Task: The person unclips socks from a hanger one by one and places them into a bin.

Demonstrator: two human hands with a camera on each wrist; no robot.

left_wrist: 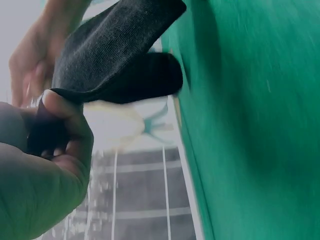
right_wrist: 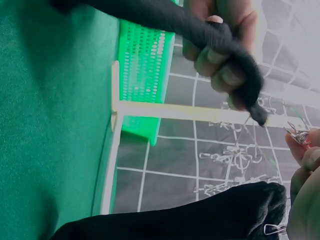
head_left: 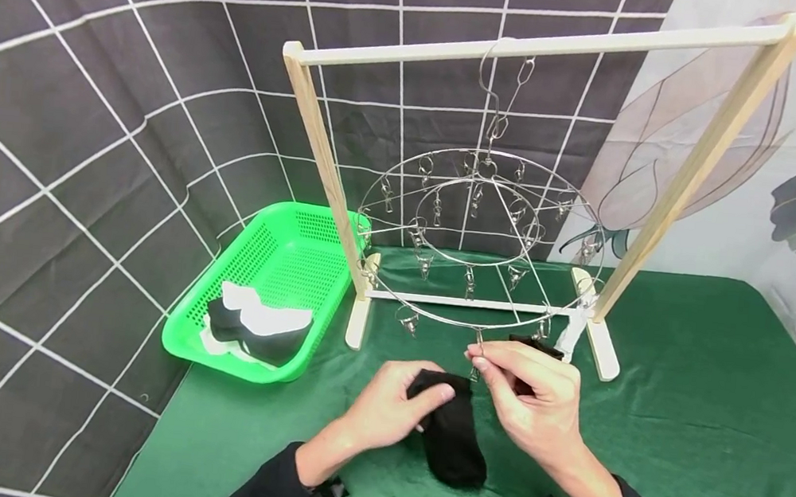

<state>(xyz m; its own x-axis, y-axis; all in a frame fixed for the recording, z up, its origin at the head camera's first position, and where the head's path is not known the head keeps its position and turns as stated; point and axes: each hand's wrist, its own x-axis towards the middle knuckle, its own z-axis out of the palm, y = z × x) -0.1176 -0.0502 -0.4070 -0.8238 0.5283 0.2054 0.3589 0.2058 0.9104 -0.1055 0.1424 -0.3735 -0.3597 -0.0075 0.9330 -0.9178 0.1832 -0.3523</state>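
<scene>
A black sock (head_left: 454, 446) dangles from my left hand (head_left: 390, 408), thumb over its top and fingers behind. My right hand (head_left: 542, 398) pinches a metal clip (right_wrist: 299, 136) at the front of the round wire drying hanger (head_left: 434, 318). That clip is just right of the sock's upper end, apart from it. Another black sock (right_wrist: 225, 212) hangs beside my right hand, with a wire clip (right_wrist: 274, 229) at its top; the hand mostly hides it in the head view. At the hanger's right side hangs a white sock (head_left: 573, 333).
A wooden stand (head_left: 694, 161) carries the hanger by a hook over its top bar. Several other clips hang around the rings. To the left, a green basket (head_left: 176, 339) contains white (head_left: 276, 319) and black (head_left: 284, 343) socks. Green cloth (head_left: 703, 438) covers the table.
</scene>
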